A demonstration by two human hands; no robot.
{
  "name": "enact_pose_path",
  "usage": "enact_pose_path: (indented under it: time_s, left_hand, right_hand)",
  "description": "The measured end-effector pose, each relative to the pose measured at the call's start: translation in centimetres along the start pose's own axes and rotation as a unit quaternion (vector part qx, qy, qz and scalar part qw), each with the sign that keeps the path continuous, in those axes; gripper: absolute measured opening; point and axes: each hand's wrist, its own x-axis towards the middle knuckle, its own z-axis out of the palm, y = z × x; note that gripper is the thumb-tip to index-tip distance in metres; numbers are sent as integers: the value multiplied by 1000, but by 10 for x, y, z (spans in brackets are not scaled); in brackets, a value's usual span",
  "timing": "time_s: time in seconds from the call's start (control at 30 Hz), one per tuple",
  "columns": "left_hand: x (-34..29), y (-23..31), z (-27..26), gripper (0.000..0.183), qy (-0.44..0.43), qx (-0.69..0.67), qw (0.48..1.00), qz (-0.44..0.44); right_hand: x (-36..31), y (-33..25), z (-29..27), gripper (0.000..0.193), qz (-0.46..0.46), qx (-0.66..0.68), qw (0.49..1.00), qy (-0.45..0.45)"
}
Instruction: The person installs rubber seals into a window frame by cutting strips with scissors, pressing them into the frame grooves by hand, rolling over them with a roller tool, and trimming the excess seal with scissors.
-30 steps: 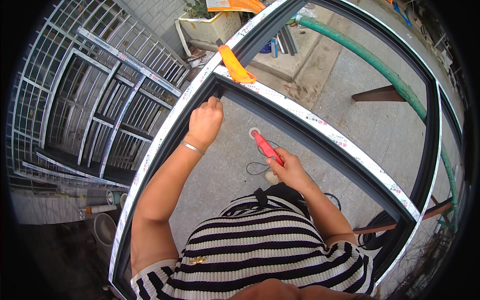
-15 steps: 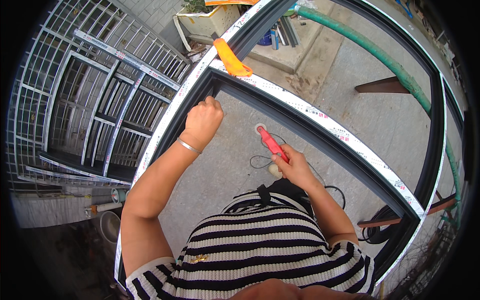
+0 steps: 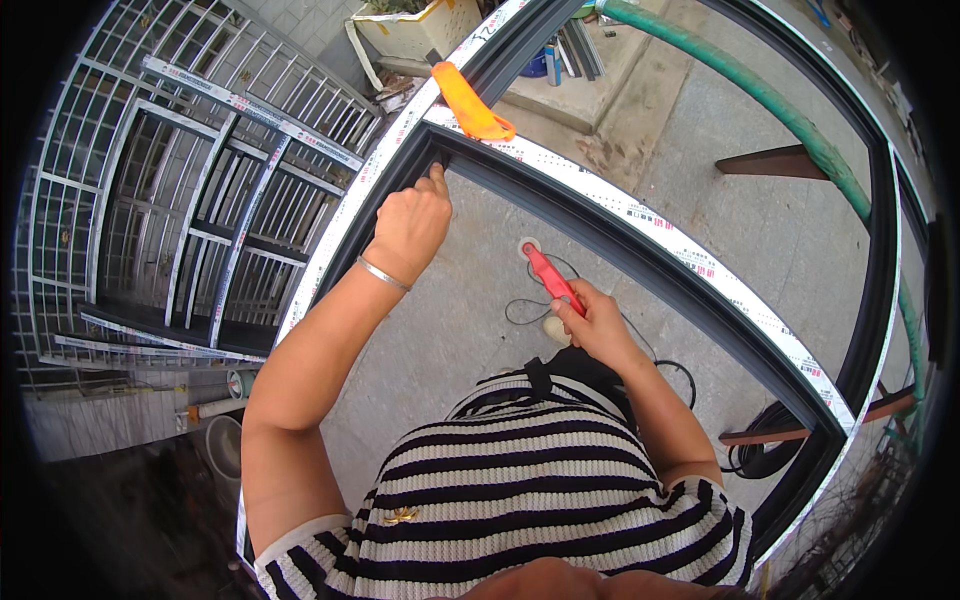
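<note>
Handle end of slim red plastic roller tool (image 3: 548, 272): hidden from me inside bare right hand (image 3: 600, 325); white-faced black rectangular frame (image 3: 600, 200) cropped at top

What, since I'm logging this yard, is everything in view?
Large frame: one, black and white, across the view
Roller tool: one, red with pale wheel, centre
Orange cloth: one, orange, on the large frame
Wrapped bar: one, green, right
Brown pieces: two, brown, right
Cable: count unclear, black, centre and right
Planter box: one, off-white, top
Smaller frames: count unclear, black and white, left
Grilles: count unclear, silver, left
Strips: several, grey, top centre
Bucket: one, grey, lower left
Shirt: one, black-and-white striped, bottom
Bracelet: one, silver, left of centre
Left hand: one, bare, at the large frame's inner corner
Right hand: one, bare, around the roller tool
</note>
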Motion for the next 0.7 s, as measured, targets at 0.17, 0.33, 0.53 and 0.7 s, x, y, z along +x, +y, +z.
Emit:
enact_pose_path:
  time_s: [0.17, 0.33, 0.53, 0.7]
  left_hand:
    - [9, 0, 6, 38, 6, 48, 998, 37]
    - [8, 9, 15, 37, 54, 39, 998, 22]
    - [4, 6, 14, 39, 130, -8, 991, 12]
    - [8, 3, 10, 28, 109, -36, 993, 9]
  right_hand:
    - [-3, -8, 2, 29, 24, 4, 1000, -5]
    - [-14, -9, 3, 27, -1, 6, 1000, 1]
    - [-19, 4, 2, 28, 31, 1, 1000, -1]
    - [-12, 9, 5, 28, 41, 7, 999, -10]
